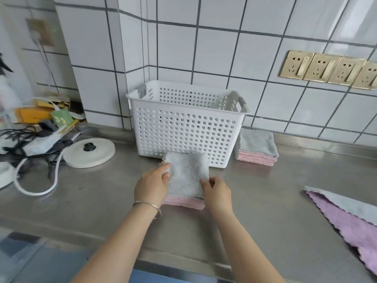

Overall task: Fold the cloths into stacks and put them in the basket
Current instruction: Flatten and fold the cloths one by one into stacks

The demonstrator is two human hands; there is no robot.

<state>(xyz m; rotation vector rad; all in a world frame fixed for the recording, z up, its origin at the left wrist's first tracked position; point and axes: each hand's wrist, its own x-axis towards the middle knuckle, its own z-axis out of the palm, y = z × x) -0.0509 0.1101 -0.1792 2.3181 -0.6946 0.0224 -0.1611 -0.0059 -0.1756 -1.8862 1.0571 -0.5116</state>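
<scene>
A folded stack of grey and pink cloths (186,176) lies on the steel counter just in front of the white perforated basket (185,131). My left hand (152,185) holds the stack's left edge, thumb on the grey top. My right hand (216,189) grips its right front corner with curled fingers. A second folded stack (257,147), grey over pink, sits to the right of the basket against the wall. Unfolded purple and grey cloths (350,219) lie spread at the right edge of the counter.
A round white lid (89,153) with a black knob lies left of the basket. Cables, a white cord (36,190) and clutter fill the far left. Gold wall sockets (330,70) sit on the tiled wall at right.
</scene>
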